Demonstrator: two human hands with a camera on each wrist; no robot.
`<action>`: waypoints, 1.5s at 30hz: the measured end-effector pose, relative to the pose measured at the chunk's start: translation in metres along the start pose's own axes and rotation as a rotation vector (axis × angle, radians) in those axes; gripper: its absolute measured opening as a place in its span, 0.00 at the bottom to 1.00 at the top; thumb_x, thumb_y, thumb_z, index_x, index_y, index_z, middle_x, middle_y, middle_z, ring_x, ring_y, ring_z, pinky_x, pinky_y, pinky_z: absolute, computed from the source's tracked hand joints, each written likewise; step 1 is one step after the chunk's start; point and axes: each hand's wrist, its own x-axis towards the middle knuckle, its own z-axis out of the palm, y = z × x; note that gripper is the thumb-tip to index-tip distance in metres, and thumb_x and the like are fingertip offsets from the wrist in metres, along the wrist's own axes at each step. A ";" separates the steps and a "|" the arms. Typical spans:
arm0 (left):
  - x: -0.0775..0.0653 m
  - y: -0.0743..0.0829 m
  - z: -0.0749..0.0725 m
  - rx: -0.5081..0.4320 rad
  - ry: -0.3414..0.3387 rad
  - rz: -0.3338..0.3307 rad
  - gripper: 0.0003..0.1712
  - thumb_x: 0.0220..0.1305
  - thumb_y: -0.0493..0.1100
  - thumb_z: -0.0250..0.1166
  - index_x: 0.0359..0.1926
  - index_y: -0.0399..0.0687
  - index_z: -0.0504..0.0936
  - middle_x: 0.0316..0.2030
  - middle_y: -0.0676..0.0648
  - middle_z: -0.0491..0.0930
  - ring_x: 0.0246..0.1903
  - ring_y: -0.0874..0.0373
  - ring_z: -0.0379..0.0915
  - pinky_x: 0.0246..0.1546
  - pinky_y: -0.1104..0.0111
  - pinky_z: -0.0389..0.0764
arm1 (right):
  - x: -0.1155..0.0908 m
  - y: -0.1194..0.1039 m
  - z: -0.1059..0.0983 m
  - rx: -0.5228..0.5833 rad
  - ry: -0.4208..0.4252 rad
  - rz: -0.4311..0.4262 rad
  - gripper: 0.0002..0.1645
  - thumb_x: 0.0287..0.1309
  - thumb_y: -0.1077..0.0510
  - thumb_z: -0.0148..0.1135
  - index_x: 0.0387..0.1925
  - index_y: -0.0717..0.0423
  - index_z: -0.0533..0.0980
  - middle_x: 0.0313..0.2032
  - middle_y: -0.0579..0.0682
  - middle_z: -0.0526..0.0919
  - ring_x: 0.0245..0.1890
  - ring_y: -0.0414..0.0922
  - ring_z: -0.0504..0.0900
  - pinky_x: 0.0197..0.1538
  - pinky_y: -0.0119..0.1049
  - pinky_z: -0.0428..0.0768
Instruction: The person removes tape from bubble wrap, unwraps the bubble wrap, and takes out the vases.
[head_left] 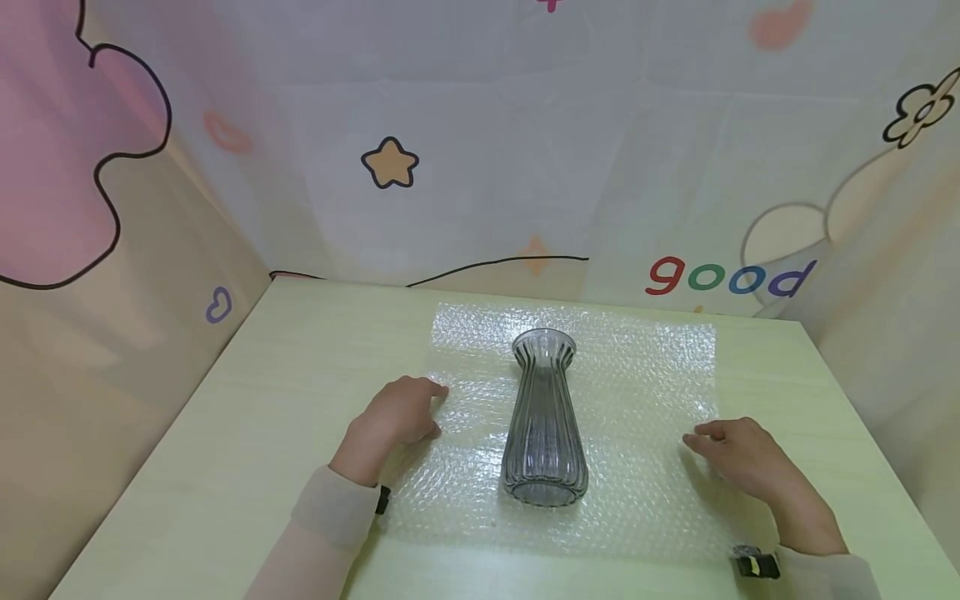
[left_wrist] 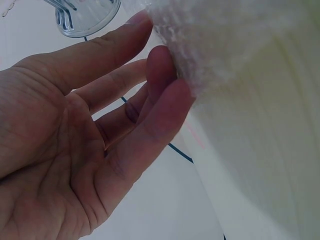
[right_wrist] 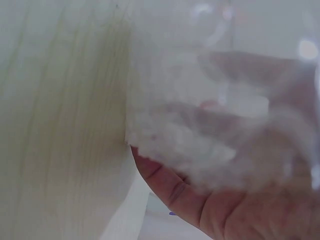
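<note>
A grey ribbed glass vase (head_left: pixel 545 417) lies on its side on a sheet of clear bubble wrap (head_left: pixel 637 492), its flared mouth toward the back wall. At the sheet's left edge is my left hand (head_left: pixel 397 412), thumb and fingers loosely bent. In the left wrist view its fingertips touch the bubble wrap (left_wrist: pixel 210 45), and part of the vase (left_wrist: pixel 92 20) shows at the top. My right hand (head_left: pixel 750 462) hovers by the sheet's right edge, fingers pointing inward. Through the blurred bubble wrap (right_wrist: pixel 165 85) in the right wrist view, that hand's fingers are partly veiled.
A pale wooden table (head_left: pixel 262 392) carries everything. A printed cloth backdrop (head_left: pixel 480 183) with a star, flowers and the word "good" rises behind it and on both sides. Black wrist cameras (head_left: pixel 759 567) sit under the sleeves.
</note>
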 end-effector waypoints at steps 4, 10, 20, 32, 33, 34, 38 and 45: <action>-0.001 0.000 0.000 -0.004 0.000 0.001 0.35 0.59 0.37 0.76 0.68 0.49 0.79 0.68 0.43 0.78 0.69 0.39 0.71 0.67 0.48 0.75 | 0.001 0.001 0.000 0.002 -0.003 0.011 0.35 0.76 0.45 0.53 0.61 0.76 0.75 0.60 0.77 0.77 0.55 0.70 0.80 0.50 0.60 0.84; -0.002 0.000 -0.001 -0.009 0.004 0.002 0.34 0.60 0.36 0.76 0.68 0.48 0.79 0.68 0.43 0.78 0.69 0.39 0.71 0.67 0.48 0.75 | 0.001 0.001 0.000 -0.002 0.003 0.000 0.34 0.77 0.46 0.53 0.61 0.76 0.75 0.59 0.77 0.78 0.55 0.69 0.81 0.50 0.59 0.85; -0.001 0.002 0.001 0.005 0.000 0.007 0.36 0.61 0.37 0.75 0.70 0.48 0.77 0.67 0.42 0.79 0.67 0.39 0.73 0.66 0.48 0.76 | 0.000 0.004 -0.001 0.014 0.016 -0.023 0.35 0.77 0.46 0.52 0.61 0.77 0.75 0.59 0.78 0.78 0.53 0.68 0.82 0.47 0.57 0.85; -0.004 -0.001 0.000 -0.037 -0.025 0.007 0.40 0.62 0.35 0.73 0.74 0.48 0.72 0.68 0.40 0.77 0.69 0.39 0.72 0.68 0.47 0.74 | -0.005 0.001 -0.003 0.025 0.051 -0.051 0.36 0.77 0.45 0.53 0.61 0.79 0.74 0.57 0.77 0.79 0.52 0.67 0.82 0.46 0.56 0.85; -0.005 0.000 0.000 -0.046 -0.030 0.005 0.40 0.62 0.35 0.73 0.74 0.48 0.71 0.69 0.40 0.76 0.69 0.39 0.71 0.69 0.47 0.74 | -0.006 0.001 -0.003 0.023 0.052 -0.053 0.36 0.77 0.45 0.53 0.61 0.79 0.74 0.57 0.77 0.79 0.52 0.67 0.82 0.47 0.57 0.85; -0.006 0.000 0.000 -0.058 -0.035 0.002 0.40 0.62 0.35 0.73 0.75 0.48 0.71 0.69 0.40 0.76 0.70 0.39 0.71 0.69 0.47 0.73 | -0.006 0.000 -0.003 0.022 0.050 -0.049 0.37 0.77 0.45 0.53 0.61 0.79 0.74 0.57 0.77 0.79 0.53 0.68 0.82 0.47 0.57 0.84; -0.008 0.000 -0.001 -0.081 -0.038 0.007 0.41 0.62 0.37 0.74 0.75 0.47 0.70 0.70 0.40 0.75 0.70 0.39 0.70 0.69 0.46 0.73 | -0.008 -0.001 -0.005 0.018 0.046 -0.041 0.38 0.77 0.44 0.53 0.62 0.78 0.73 0.58 0.78 0.78 0.54 0.70 0.80 0.49 0.59 0.84; -0.015 -0.001 -0.005 -0.086 -0.021 0.036 0.40 0.62 0.40 0.75 0.74 0.45 0.71 0.68 0.40 0.76 0.70 0.40 0.71 0.69 0.47 0.73 | -0.012 -0.003 -0.006 0.016 0.051 -0.044 0.39 0.77 0.42 0.52 0.64 0.77 0.72 0.59 0.77 0.77 0.56 0.71 0.79 0.50 0.60 0.82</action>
